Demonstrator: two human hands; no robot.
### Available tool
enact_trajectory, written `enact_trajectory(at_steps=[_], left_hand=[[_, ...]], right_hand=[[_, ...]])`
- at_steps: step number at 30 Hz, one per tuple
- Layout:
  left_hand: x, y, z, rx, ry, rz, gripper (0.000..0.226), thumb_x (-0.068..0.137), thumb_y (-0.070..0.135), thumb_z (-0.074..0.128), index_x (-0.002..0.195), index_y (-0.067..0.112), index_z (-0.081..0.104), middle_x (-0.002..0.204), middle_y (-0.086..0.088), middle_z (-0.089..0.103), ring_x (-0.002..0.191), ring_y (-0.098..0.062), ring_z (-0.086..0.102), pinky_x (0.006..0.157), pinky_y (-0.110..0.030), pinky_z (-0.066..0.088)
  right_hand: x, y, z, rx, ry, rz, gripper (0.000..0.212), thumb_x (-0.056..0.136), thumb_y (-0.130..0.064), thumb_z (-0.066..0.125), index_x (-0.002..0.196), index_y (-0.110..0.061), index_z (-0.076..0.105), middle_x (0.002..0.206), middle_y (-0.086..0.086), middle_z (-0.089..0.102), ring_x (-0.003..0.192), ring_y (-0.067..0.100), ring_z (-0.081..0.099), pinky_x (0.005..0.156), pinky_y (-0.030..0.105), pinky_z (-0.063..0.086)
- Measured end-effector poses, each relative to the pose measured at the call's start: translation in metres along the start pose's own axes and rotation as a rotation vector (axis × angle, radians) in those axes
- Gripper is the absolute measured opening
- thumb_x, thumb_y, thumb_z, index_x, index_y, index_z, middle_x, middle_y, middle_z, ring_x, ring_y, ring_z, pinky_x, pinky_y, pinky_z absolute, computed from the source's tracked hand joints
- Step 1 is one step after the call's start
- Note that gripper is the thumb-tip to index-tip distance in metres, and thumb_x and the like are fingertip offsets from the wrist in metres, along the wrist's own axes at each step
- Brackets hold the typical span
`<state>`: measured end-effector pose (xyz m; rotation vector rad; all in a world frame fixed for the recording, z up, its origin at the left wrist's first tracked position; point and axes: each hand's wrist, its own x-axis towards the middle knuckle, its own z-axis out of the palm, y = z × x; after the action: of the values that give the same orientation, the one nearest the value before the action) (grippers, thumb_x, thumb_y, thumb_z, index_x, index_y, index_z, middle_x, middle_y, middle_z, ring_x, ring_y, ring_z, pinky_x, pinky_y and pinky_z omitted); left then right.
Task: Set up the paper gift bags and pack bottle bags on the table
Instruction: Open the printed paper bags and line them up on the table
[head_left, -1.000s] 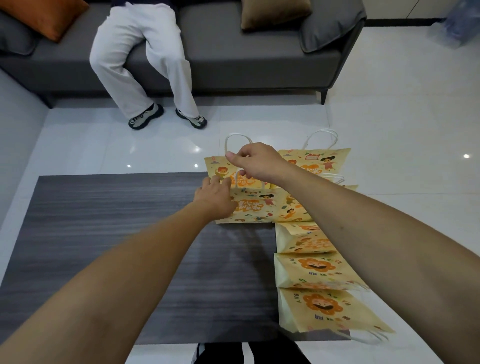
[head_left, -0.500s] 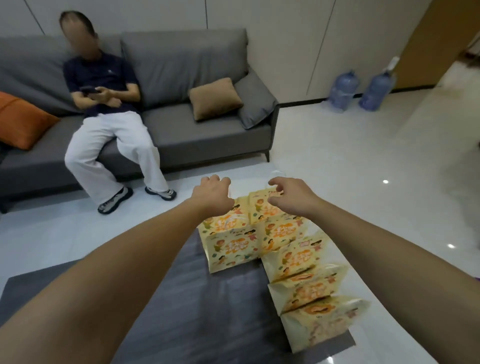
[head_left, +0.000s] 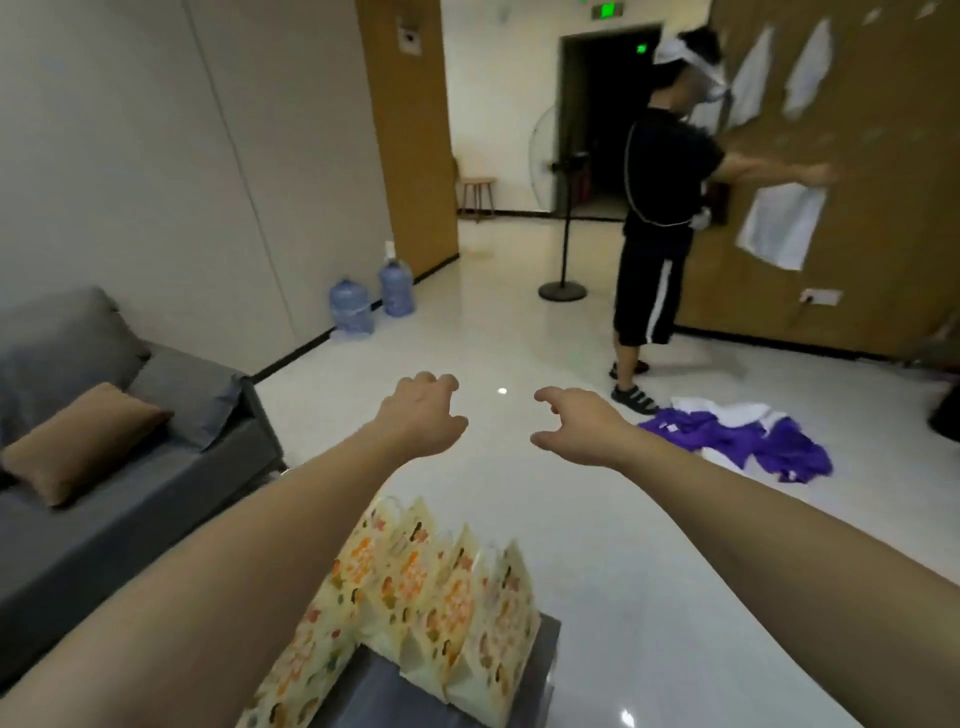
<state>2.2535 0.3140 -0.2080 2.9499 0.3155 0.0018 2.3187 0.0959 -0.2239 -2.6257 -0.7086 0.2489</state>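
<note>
Both hands hang in the air holding nothing: left hand (head_left: 423, 415) with fingers loosely curled, right hand (head_left: 576, 426) with fingers spread. Paper gift bags (head_left: 436, 597) stand below them in a row on the dark worktop (head_left: 545, 644).

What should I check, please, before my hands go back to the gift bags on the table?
1. Left hand free: ok, fingers loosely curled, holding nothing.
2. Right hand free: ok, fingers spread, empty.
3. Gift bags standing: ok, upright in a row on the table.
4. Hands over the bags: not ok, both are raised beyond them, above the floor.
5. Bags fully opened: cannot tell, too blurred.
6. Bottle bags within reach: cannot tell, none visible.
</note>
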Motion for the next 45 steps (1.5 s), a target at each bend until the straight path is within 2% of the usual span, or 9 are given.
enact_trajectory(at_steps=[5,9,14,17,21,25,31,38,45], left_hand=[[0.021,0.161,-0.015,0.002,0.046,0.283,0.059,0.097,0.041,0.055,0.150,0.021,0.039,0.149,-0.009,0.043,0.135,-0.030,0.040,0.107,-0.045,0.042],[0.015,0.303,-0.004,0.012,0.048,0.497,0.053,0.096,0.039,0.057,0.145,0.022,0.044,0.144,-0.006,0.046,0.131,-0.028,0.042,0.104,-0.041,0.043],[-0.015,0.480,0.023,0.031,0.001,0.768,0.059,0.096,0.039,0.056,0.149,0.021,0.040,0.152,-0.006,0.040,0.138,-0.028,0.036,0.110,-0.043,0.038],[-0.042,0.581,0.046,0.083,-0.029,0.941,0.059,0.097,0.042,0.054,0.151,0.022,0.037,0.153,-0.006,0.039,0.139,-0.027,0.034,0.111,-0.044,0.038],[-0.083,0.701,0.075,0.130,-0.069,1.120,0.056,0.098,0.043,0.054,0.148,0.021,0.041,0.148,-0.007,0.044,0.133,-0.028,0.040,0.108,-0.045,0.041],[-0.126,0.804,0.104,0.122,-0.124,1.273,0.056,0.096,0.044,0.056,0.145,0.021,0.043,0.144,-0.007,0.046,0.130,-0.029,0.041,0.105,-0.048,0.043],[-0.206,0.917,0.151,0.144,-0.202,1.533,0.058,0.095,0.043,0.056,0.146,0.021,0.043,0.142,-0.008,0.048,0.131,-0.029,0.043,0.101,-0.041,0.043],[-0.297,1.024,0.196,0.152,-0.318,1.822,0.063,0.097,0.044,0.053,0.152,0.020,0.034,0.153,-0.007,0.038,0.138,-0.029,0.036,0.111,-0.047,0.037],[-0.353,1.116,0.213,0.158,-0.217,2.129,0.056,0.097,0.044,0.051,0.146,0.020,0.040,0.140,-0.006,0.047,0.127,-0.029,0.043,0.103,-0.046,0.043]], right_hand=[[-0.080,0.109,-0.082,0.014,0.201,0.190,0.065,0.089,-0.039,0.066,0.148,-0.024,0.043,0.142,0.006,0.054,0.125,0.026,0.053,0.099,0.039,0.048],[-0.160,0.201,-0.139,0.054,0.302,0.333,0.065,0.090,-0.036,0.067,0.149,-0.024,0.043,0.141,0.003,0.053,0.109,0.023,0.058,0.079,0.027,0.049],[-0.276,0.325,-0.193,0.126,0.402,0.553,0.070,0.091,-0.037,0.069,0.153,-0.021,0.039,0.149,0.006,0.048,0.130,0.023,0.051,0.104,0.035,0.046],[-0.348,0.390,-0.210,0.144,0.494,0.667,0.070,0.091,-0.038,0.070,0.151,-0.019,0.040,0.146,0.008,0.051,0.128,0.024,0.052,0.098,0.031,0.044],[-0.440,0.459,-0.220,0.164,0.547,0.824,0.068,0.091,-0.037,0.070,0.150,-0.018,0.043,0.144,0.005,0.053,0.126,0.025,0.054,0.101,0.033,0.046],[-0.535,0.503,-0.226,0.140,0.580,0.993,0.061,0.092,-0.033,0.069,0.145,-0.013,0.048,0.141,0.012,0.056,0.124,0.029,0.056,0.100,0.036,0.046],[-0.667,0.542,-0.205,0.194,0.661,1.260,0.067,0.091,-0.041,0.067,0.150,-0.020,0.041,0.145,0.006,0.053,0.125,0.024,0.054,0.099,0.033,0.045],[-0.777,0.554,-0.182,0.274,0.769,1.554,0.066,0.094,-0.039,0.066,0.151,-0.020,0.039,0.146,0.006,0.049,0.125,0.022,0.054,0.100,0.035,0.047],[-0.832,0.579,-0.197,0.214,0.915,1.777,0.067,0.093,-0.036,0.067,0.151,-0.018,0.040,0.145,0.006,0.052,0.126,0.022,0.053,0.099,0.033,0.047]])
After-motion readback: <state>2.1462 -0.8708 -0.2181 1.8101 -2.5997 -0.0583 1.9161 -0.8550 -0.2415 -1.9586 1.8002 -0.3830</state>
